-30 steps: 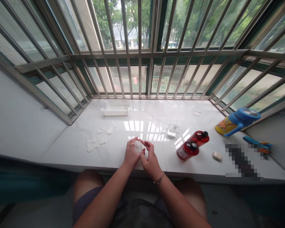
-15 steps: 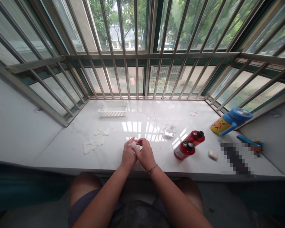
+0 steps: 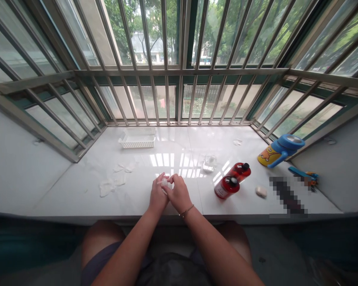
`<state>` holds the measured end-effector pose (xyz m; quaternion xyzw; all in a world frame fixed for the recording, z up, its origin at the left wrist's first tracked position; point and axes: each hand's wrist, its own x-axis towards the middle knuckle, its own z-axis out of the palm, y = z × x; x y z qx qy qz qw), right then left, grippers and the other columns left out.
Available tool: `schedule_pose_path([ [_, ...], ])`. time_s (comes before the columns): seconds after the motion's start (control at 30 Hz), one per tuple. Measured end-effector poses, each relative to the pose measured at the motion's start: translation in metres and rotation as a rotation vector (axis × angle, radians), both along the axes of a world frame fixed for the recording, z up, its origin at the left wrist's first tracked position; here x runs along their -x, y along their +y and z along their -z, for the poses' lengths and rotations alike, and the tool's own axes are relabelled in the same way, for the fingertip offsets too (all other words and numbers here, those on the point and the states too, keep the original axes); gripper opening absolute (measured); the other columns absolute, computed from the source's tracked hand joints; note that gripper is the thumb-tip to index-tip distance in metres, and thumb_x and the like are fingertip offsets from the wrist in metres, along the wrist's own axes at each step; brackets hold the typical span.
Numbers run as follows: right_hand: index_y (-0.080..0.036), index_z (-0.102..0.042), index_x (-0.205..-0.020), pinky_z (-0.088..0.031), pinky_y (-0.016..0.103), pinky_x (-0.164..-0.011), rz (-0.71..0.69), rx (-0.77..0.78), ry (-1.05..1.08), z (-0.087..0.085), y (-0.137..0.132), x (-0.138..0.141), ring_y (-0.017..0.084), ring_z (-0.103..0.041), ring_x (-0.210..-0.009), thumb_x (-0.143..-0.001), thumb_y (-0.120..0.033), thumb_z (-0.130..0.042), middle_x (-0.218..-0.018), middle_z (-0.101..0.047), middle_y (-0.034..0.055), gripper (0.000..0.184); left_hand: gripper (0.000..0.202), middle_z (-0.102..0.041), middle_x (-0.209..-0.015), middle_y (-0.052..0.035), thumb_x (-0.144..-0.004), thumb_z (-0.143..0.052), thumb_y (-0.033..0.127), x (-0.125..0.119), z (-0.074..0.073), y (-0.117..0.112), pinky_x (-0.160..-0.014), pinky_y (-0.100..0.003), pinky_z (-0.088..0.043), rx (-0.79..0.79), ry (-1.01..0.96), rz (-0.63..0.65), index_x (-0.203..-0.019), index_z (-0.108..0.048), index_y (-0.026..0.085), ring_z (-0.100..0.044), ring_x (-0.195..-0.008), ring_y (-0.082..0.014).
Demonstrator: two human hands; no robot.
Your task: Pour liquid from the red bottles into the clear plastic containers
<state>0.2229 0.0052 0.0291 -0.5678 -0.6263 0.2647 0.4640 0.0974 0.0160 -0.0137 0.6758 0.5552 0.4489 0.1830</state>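
Observation:
My left hand [image 3: 156, 194] and my right hand [image 3: 179, 194] meet over the near edge of a white sill [image 3: 77, 190]. Both close around a small clear plastic container [image 3: 164, 183], which peeks out between the fingers. The right hand's fingers curl over its top. A thin bracelet sits on my right wrist. Most of the container is hidden by the hands.
Two red bottles with black caps [image 3: 231, 182] lie to the right. Nearby sit a small clear box [image 3: 209, 163], a white bar [image 3: 261, 191], a blue and yellow cup [image 3: 279, 150] and a blue tool [image 3: 302, 174]. A white basket [image 3: 135, 139] and clear wrappers [image 3: 113, 180] are on the left. Metal bars fence the window.
My right hand has closed over the small container, covering more of it. The hands stay together at the sill's near edge while the camera view shifts slightly.

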Motion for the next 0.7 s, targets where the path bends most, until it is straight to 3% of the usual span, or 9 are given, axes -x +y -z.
schedule_pose_path([
  [0.3, -0.028, -0.056, -0.102, -0.056, 0.04, -0.081, -0.007, -0.018, -0.035, 0.002, -0.005, -0.001, 0.025, -0.064, -0.093, -0.091, -0.03, -0.074, -0.101, -0.069, 0.0031, 0.021, 0.051, -0.074, -0.129, -0.012, -0.093, -0.068, 0.027, 0.002, 0.002, 0.001, -0.11, -0.055, -0.057, -0.017, 0.003, 0.011, -0.143, -0.06, 0.021, -0.067, -0.127, -0.0323],
  [0.4, -0.027, -0.058, -0.114, -0.056, 0.047, -0.1, -0.01, -0.07, -0.05, 0.001, -0.006, -0.017, 0.029, -0.063, -0.114, -0.092, -0.033, -0.073, -0.12, -0.068, 0.009, 0.027, 0.052, -0.072, -0.136, -0.0125, -0.085, -0.078, 0.031, 0.003, 0.002, 0.001, -0.113, -0.057, -0.056, -0.058, 0.024, 0.045, -0.134, -0.064, 0.021, -0.065, -0.131, -0.0348],
  [0.5, -0.024, -0.056, -0.122, -0.04, 0.059, -0.121, 0.16, -0.147, -0.123, 0.001, 0.001, -0.047, 0.034, -0.05, -0.141, -0.097, -0.035, -0.065, -0.14, -0.058, 0.0166, 0.029, 0.052, -0.071, -0.137, -0.0113, -0.08, -0.082, 0.028, 0.003, -0.001, 0.0, -0.116, -0.056, -0.055, -0.082, 0.035, 0.064, -0.129, -0.065, 0.022, -0.064, -0.134, -0.0341],
  [0.6, -0.019, -0.052, -0.138, -0.032, 0.064, -0.125, 0.423, -0.143, -0.237, 0.0, 0.017, -0.082, 0.039, -0.035, -0.154, -0.1, -0.04, -0.058, -0.157, -0.043, 0.0233, 0.044, 0.052, -0.072, -0.134, -0.0101, -0.08, -0.082, 0.026, 0.003, -0.005, -0.001, -0.116, -0.055, -0.055, -0.066, 0.034, 0.066, -0.129, -0.065, 0.022, -0.065, -0.132, -0.0321],
  [0.7, -0.018, -0.045, -0.153, -0.03, 0.066, -0.124, 0.597, 0.005, -0.314, -0.001, 0.037, -0.108, 0.046, -0.024, -0.159, -0.099, -0.043, -0.058, -0.17, -0.023, 0.0255, 0.061, 0.05, -0.072, -0.134, -0.0093, -0.08, -0.081, 0.025, 0.004, -0.009, -0.003, -0.116, -0.055, -0.055, -0.046, 0.034, 0.07, -0.129, -0.066, 0.022, -0.065, -0.133, -0.032],
])
